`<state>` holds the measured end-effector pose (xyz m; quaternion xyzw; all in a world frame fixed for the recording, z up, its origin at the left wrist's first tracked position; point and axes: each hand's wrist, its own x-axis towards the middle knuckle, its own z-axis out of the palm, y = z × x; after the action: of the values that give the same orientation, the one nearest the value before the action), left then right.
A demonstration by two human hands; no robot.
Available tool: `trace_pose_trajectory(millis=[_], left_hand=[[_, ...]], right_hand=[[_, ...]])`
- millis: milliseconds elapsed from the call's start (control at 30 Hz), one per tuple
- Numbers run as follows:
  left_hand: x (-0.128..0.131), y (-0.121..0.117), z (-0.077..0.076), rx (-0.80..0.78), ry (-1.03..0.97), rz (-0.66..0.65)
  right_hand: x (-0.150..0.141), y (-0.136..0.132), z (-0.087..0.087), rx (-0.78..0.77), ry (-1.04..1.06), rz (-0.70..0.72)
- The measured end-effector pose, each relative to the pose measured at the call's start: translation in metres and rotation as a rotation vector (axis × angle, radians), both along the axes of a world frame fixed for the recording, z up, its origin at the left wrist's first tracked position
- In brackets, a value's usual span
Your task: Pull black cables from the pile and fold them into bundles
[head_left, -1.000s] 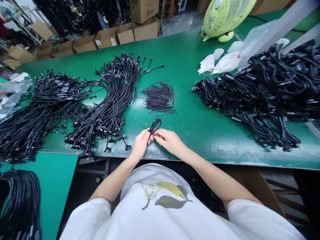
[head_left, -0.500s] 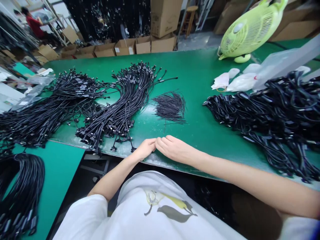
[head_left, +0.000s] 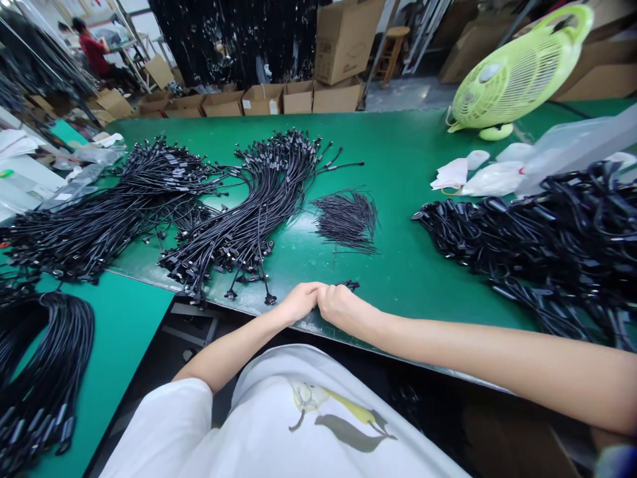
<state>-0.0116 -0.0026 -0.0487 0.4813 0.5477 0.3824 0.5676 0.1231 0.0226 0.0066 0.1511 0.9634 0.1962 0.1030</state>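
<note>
Right hand (head_left: 342,308) curled, seemingly around black cable (head_left: 350,285); left hand (head_left: 301,301) against it, grip hidden; coiled cables (head_left: 552,229) look done, uncoiled cables (head_left: 266,192) remain

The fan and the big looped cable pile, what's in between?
Between fan and looped cables lie a white bag, other white things and clear plastic, in the head view.

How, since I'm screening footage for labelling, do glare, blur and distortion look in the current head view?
Head view: pale glare on the green table, left of the thin ties; head view: the fan looks stretched and tilted, probably lens distortion; head view: left hand and right hand slightly soft but clearly outlined, the lower-right sleeve blurred.
</note>
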Motion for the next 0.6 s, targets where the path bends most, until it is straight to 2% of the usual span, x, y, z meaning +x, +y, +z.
trace_pose_trajectory(millis=[133, 400, 600], left_hand=[[0.001, 0.004, 0.001, 0.056, 0.072, 0.032], [-0.002, 0.014, 0.001, 0.053, 0.252, -0.086], [-0.003, 0.015, 0.005, 0.041, 0.252, -0.056]], right_hand=[[-0.004, 0.001, 0.001, -0.079, 0.047, -0.169], [-0.006, 0.004, -0.005, -0.197, 0.094, -0.274], [-0.002, 0.021, -0.006, -0.389, 0.196, -0.338]])
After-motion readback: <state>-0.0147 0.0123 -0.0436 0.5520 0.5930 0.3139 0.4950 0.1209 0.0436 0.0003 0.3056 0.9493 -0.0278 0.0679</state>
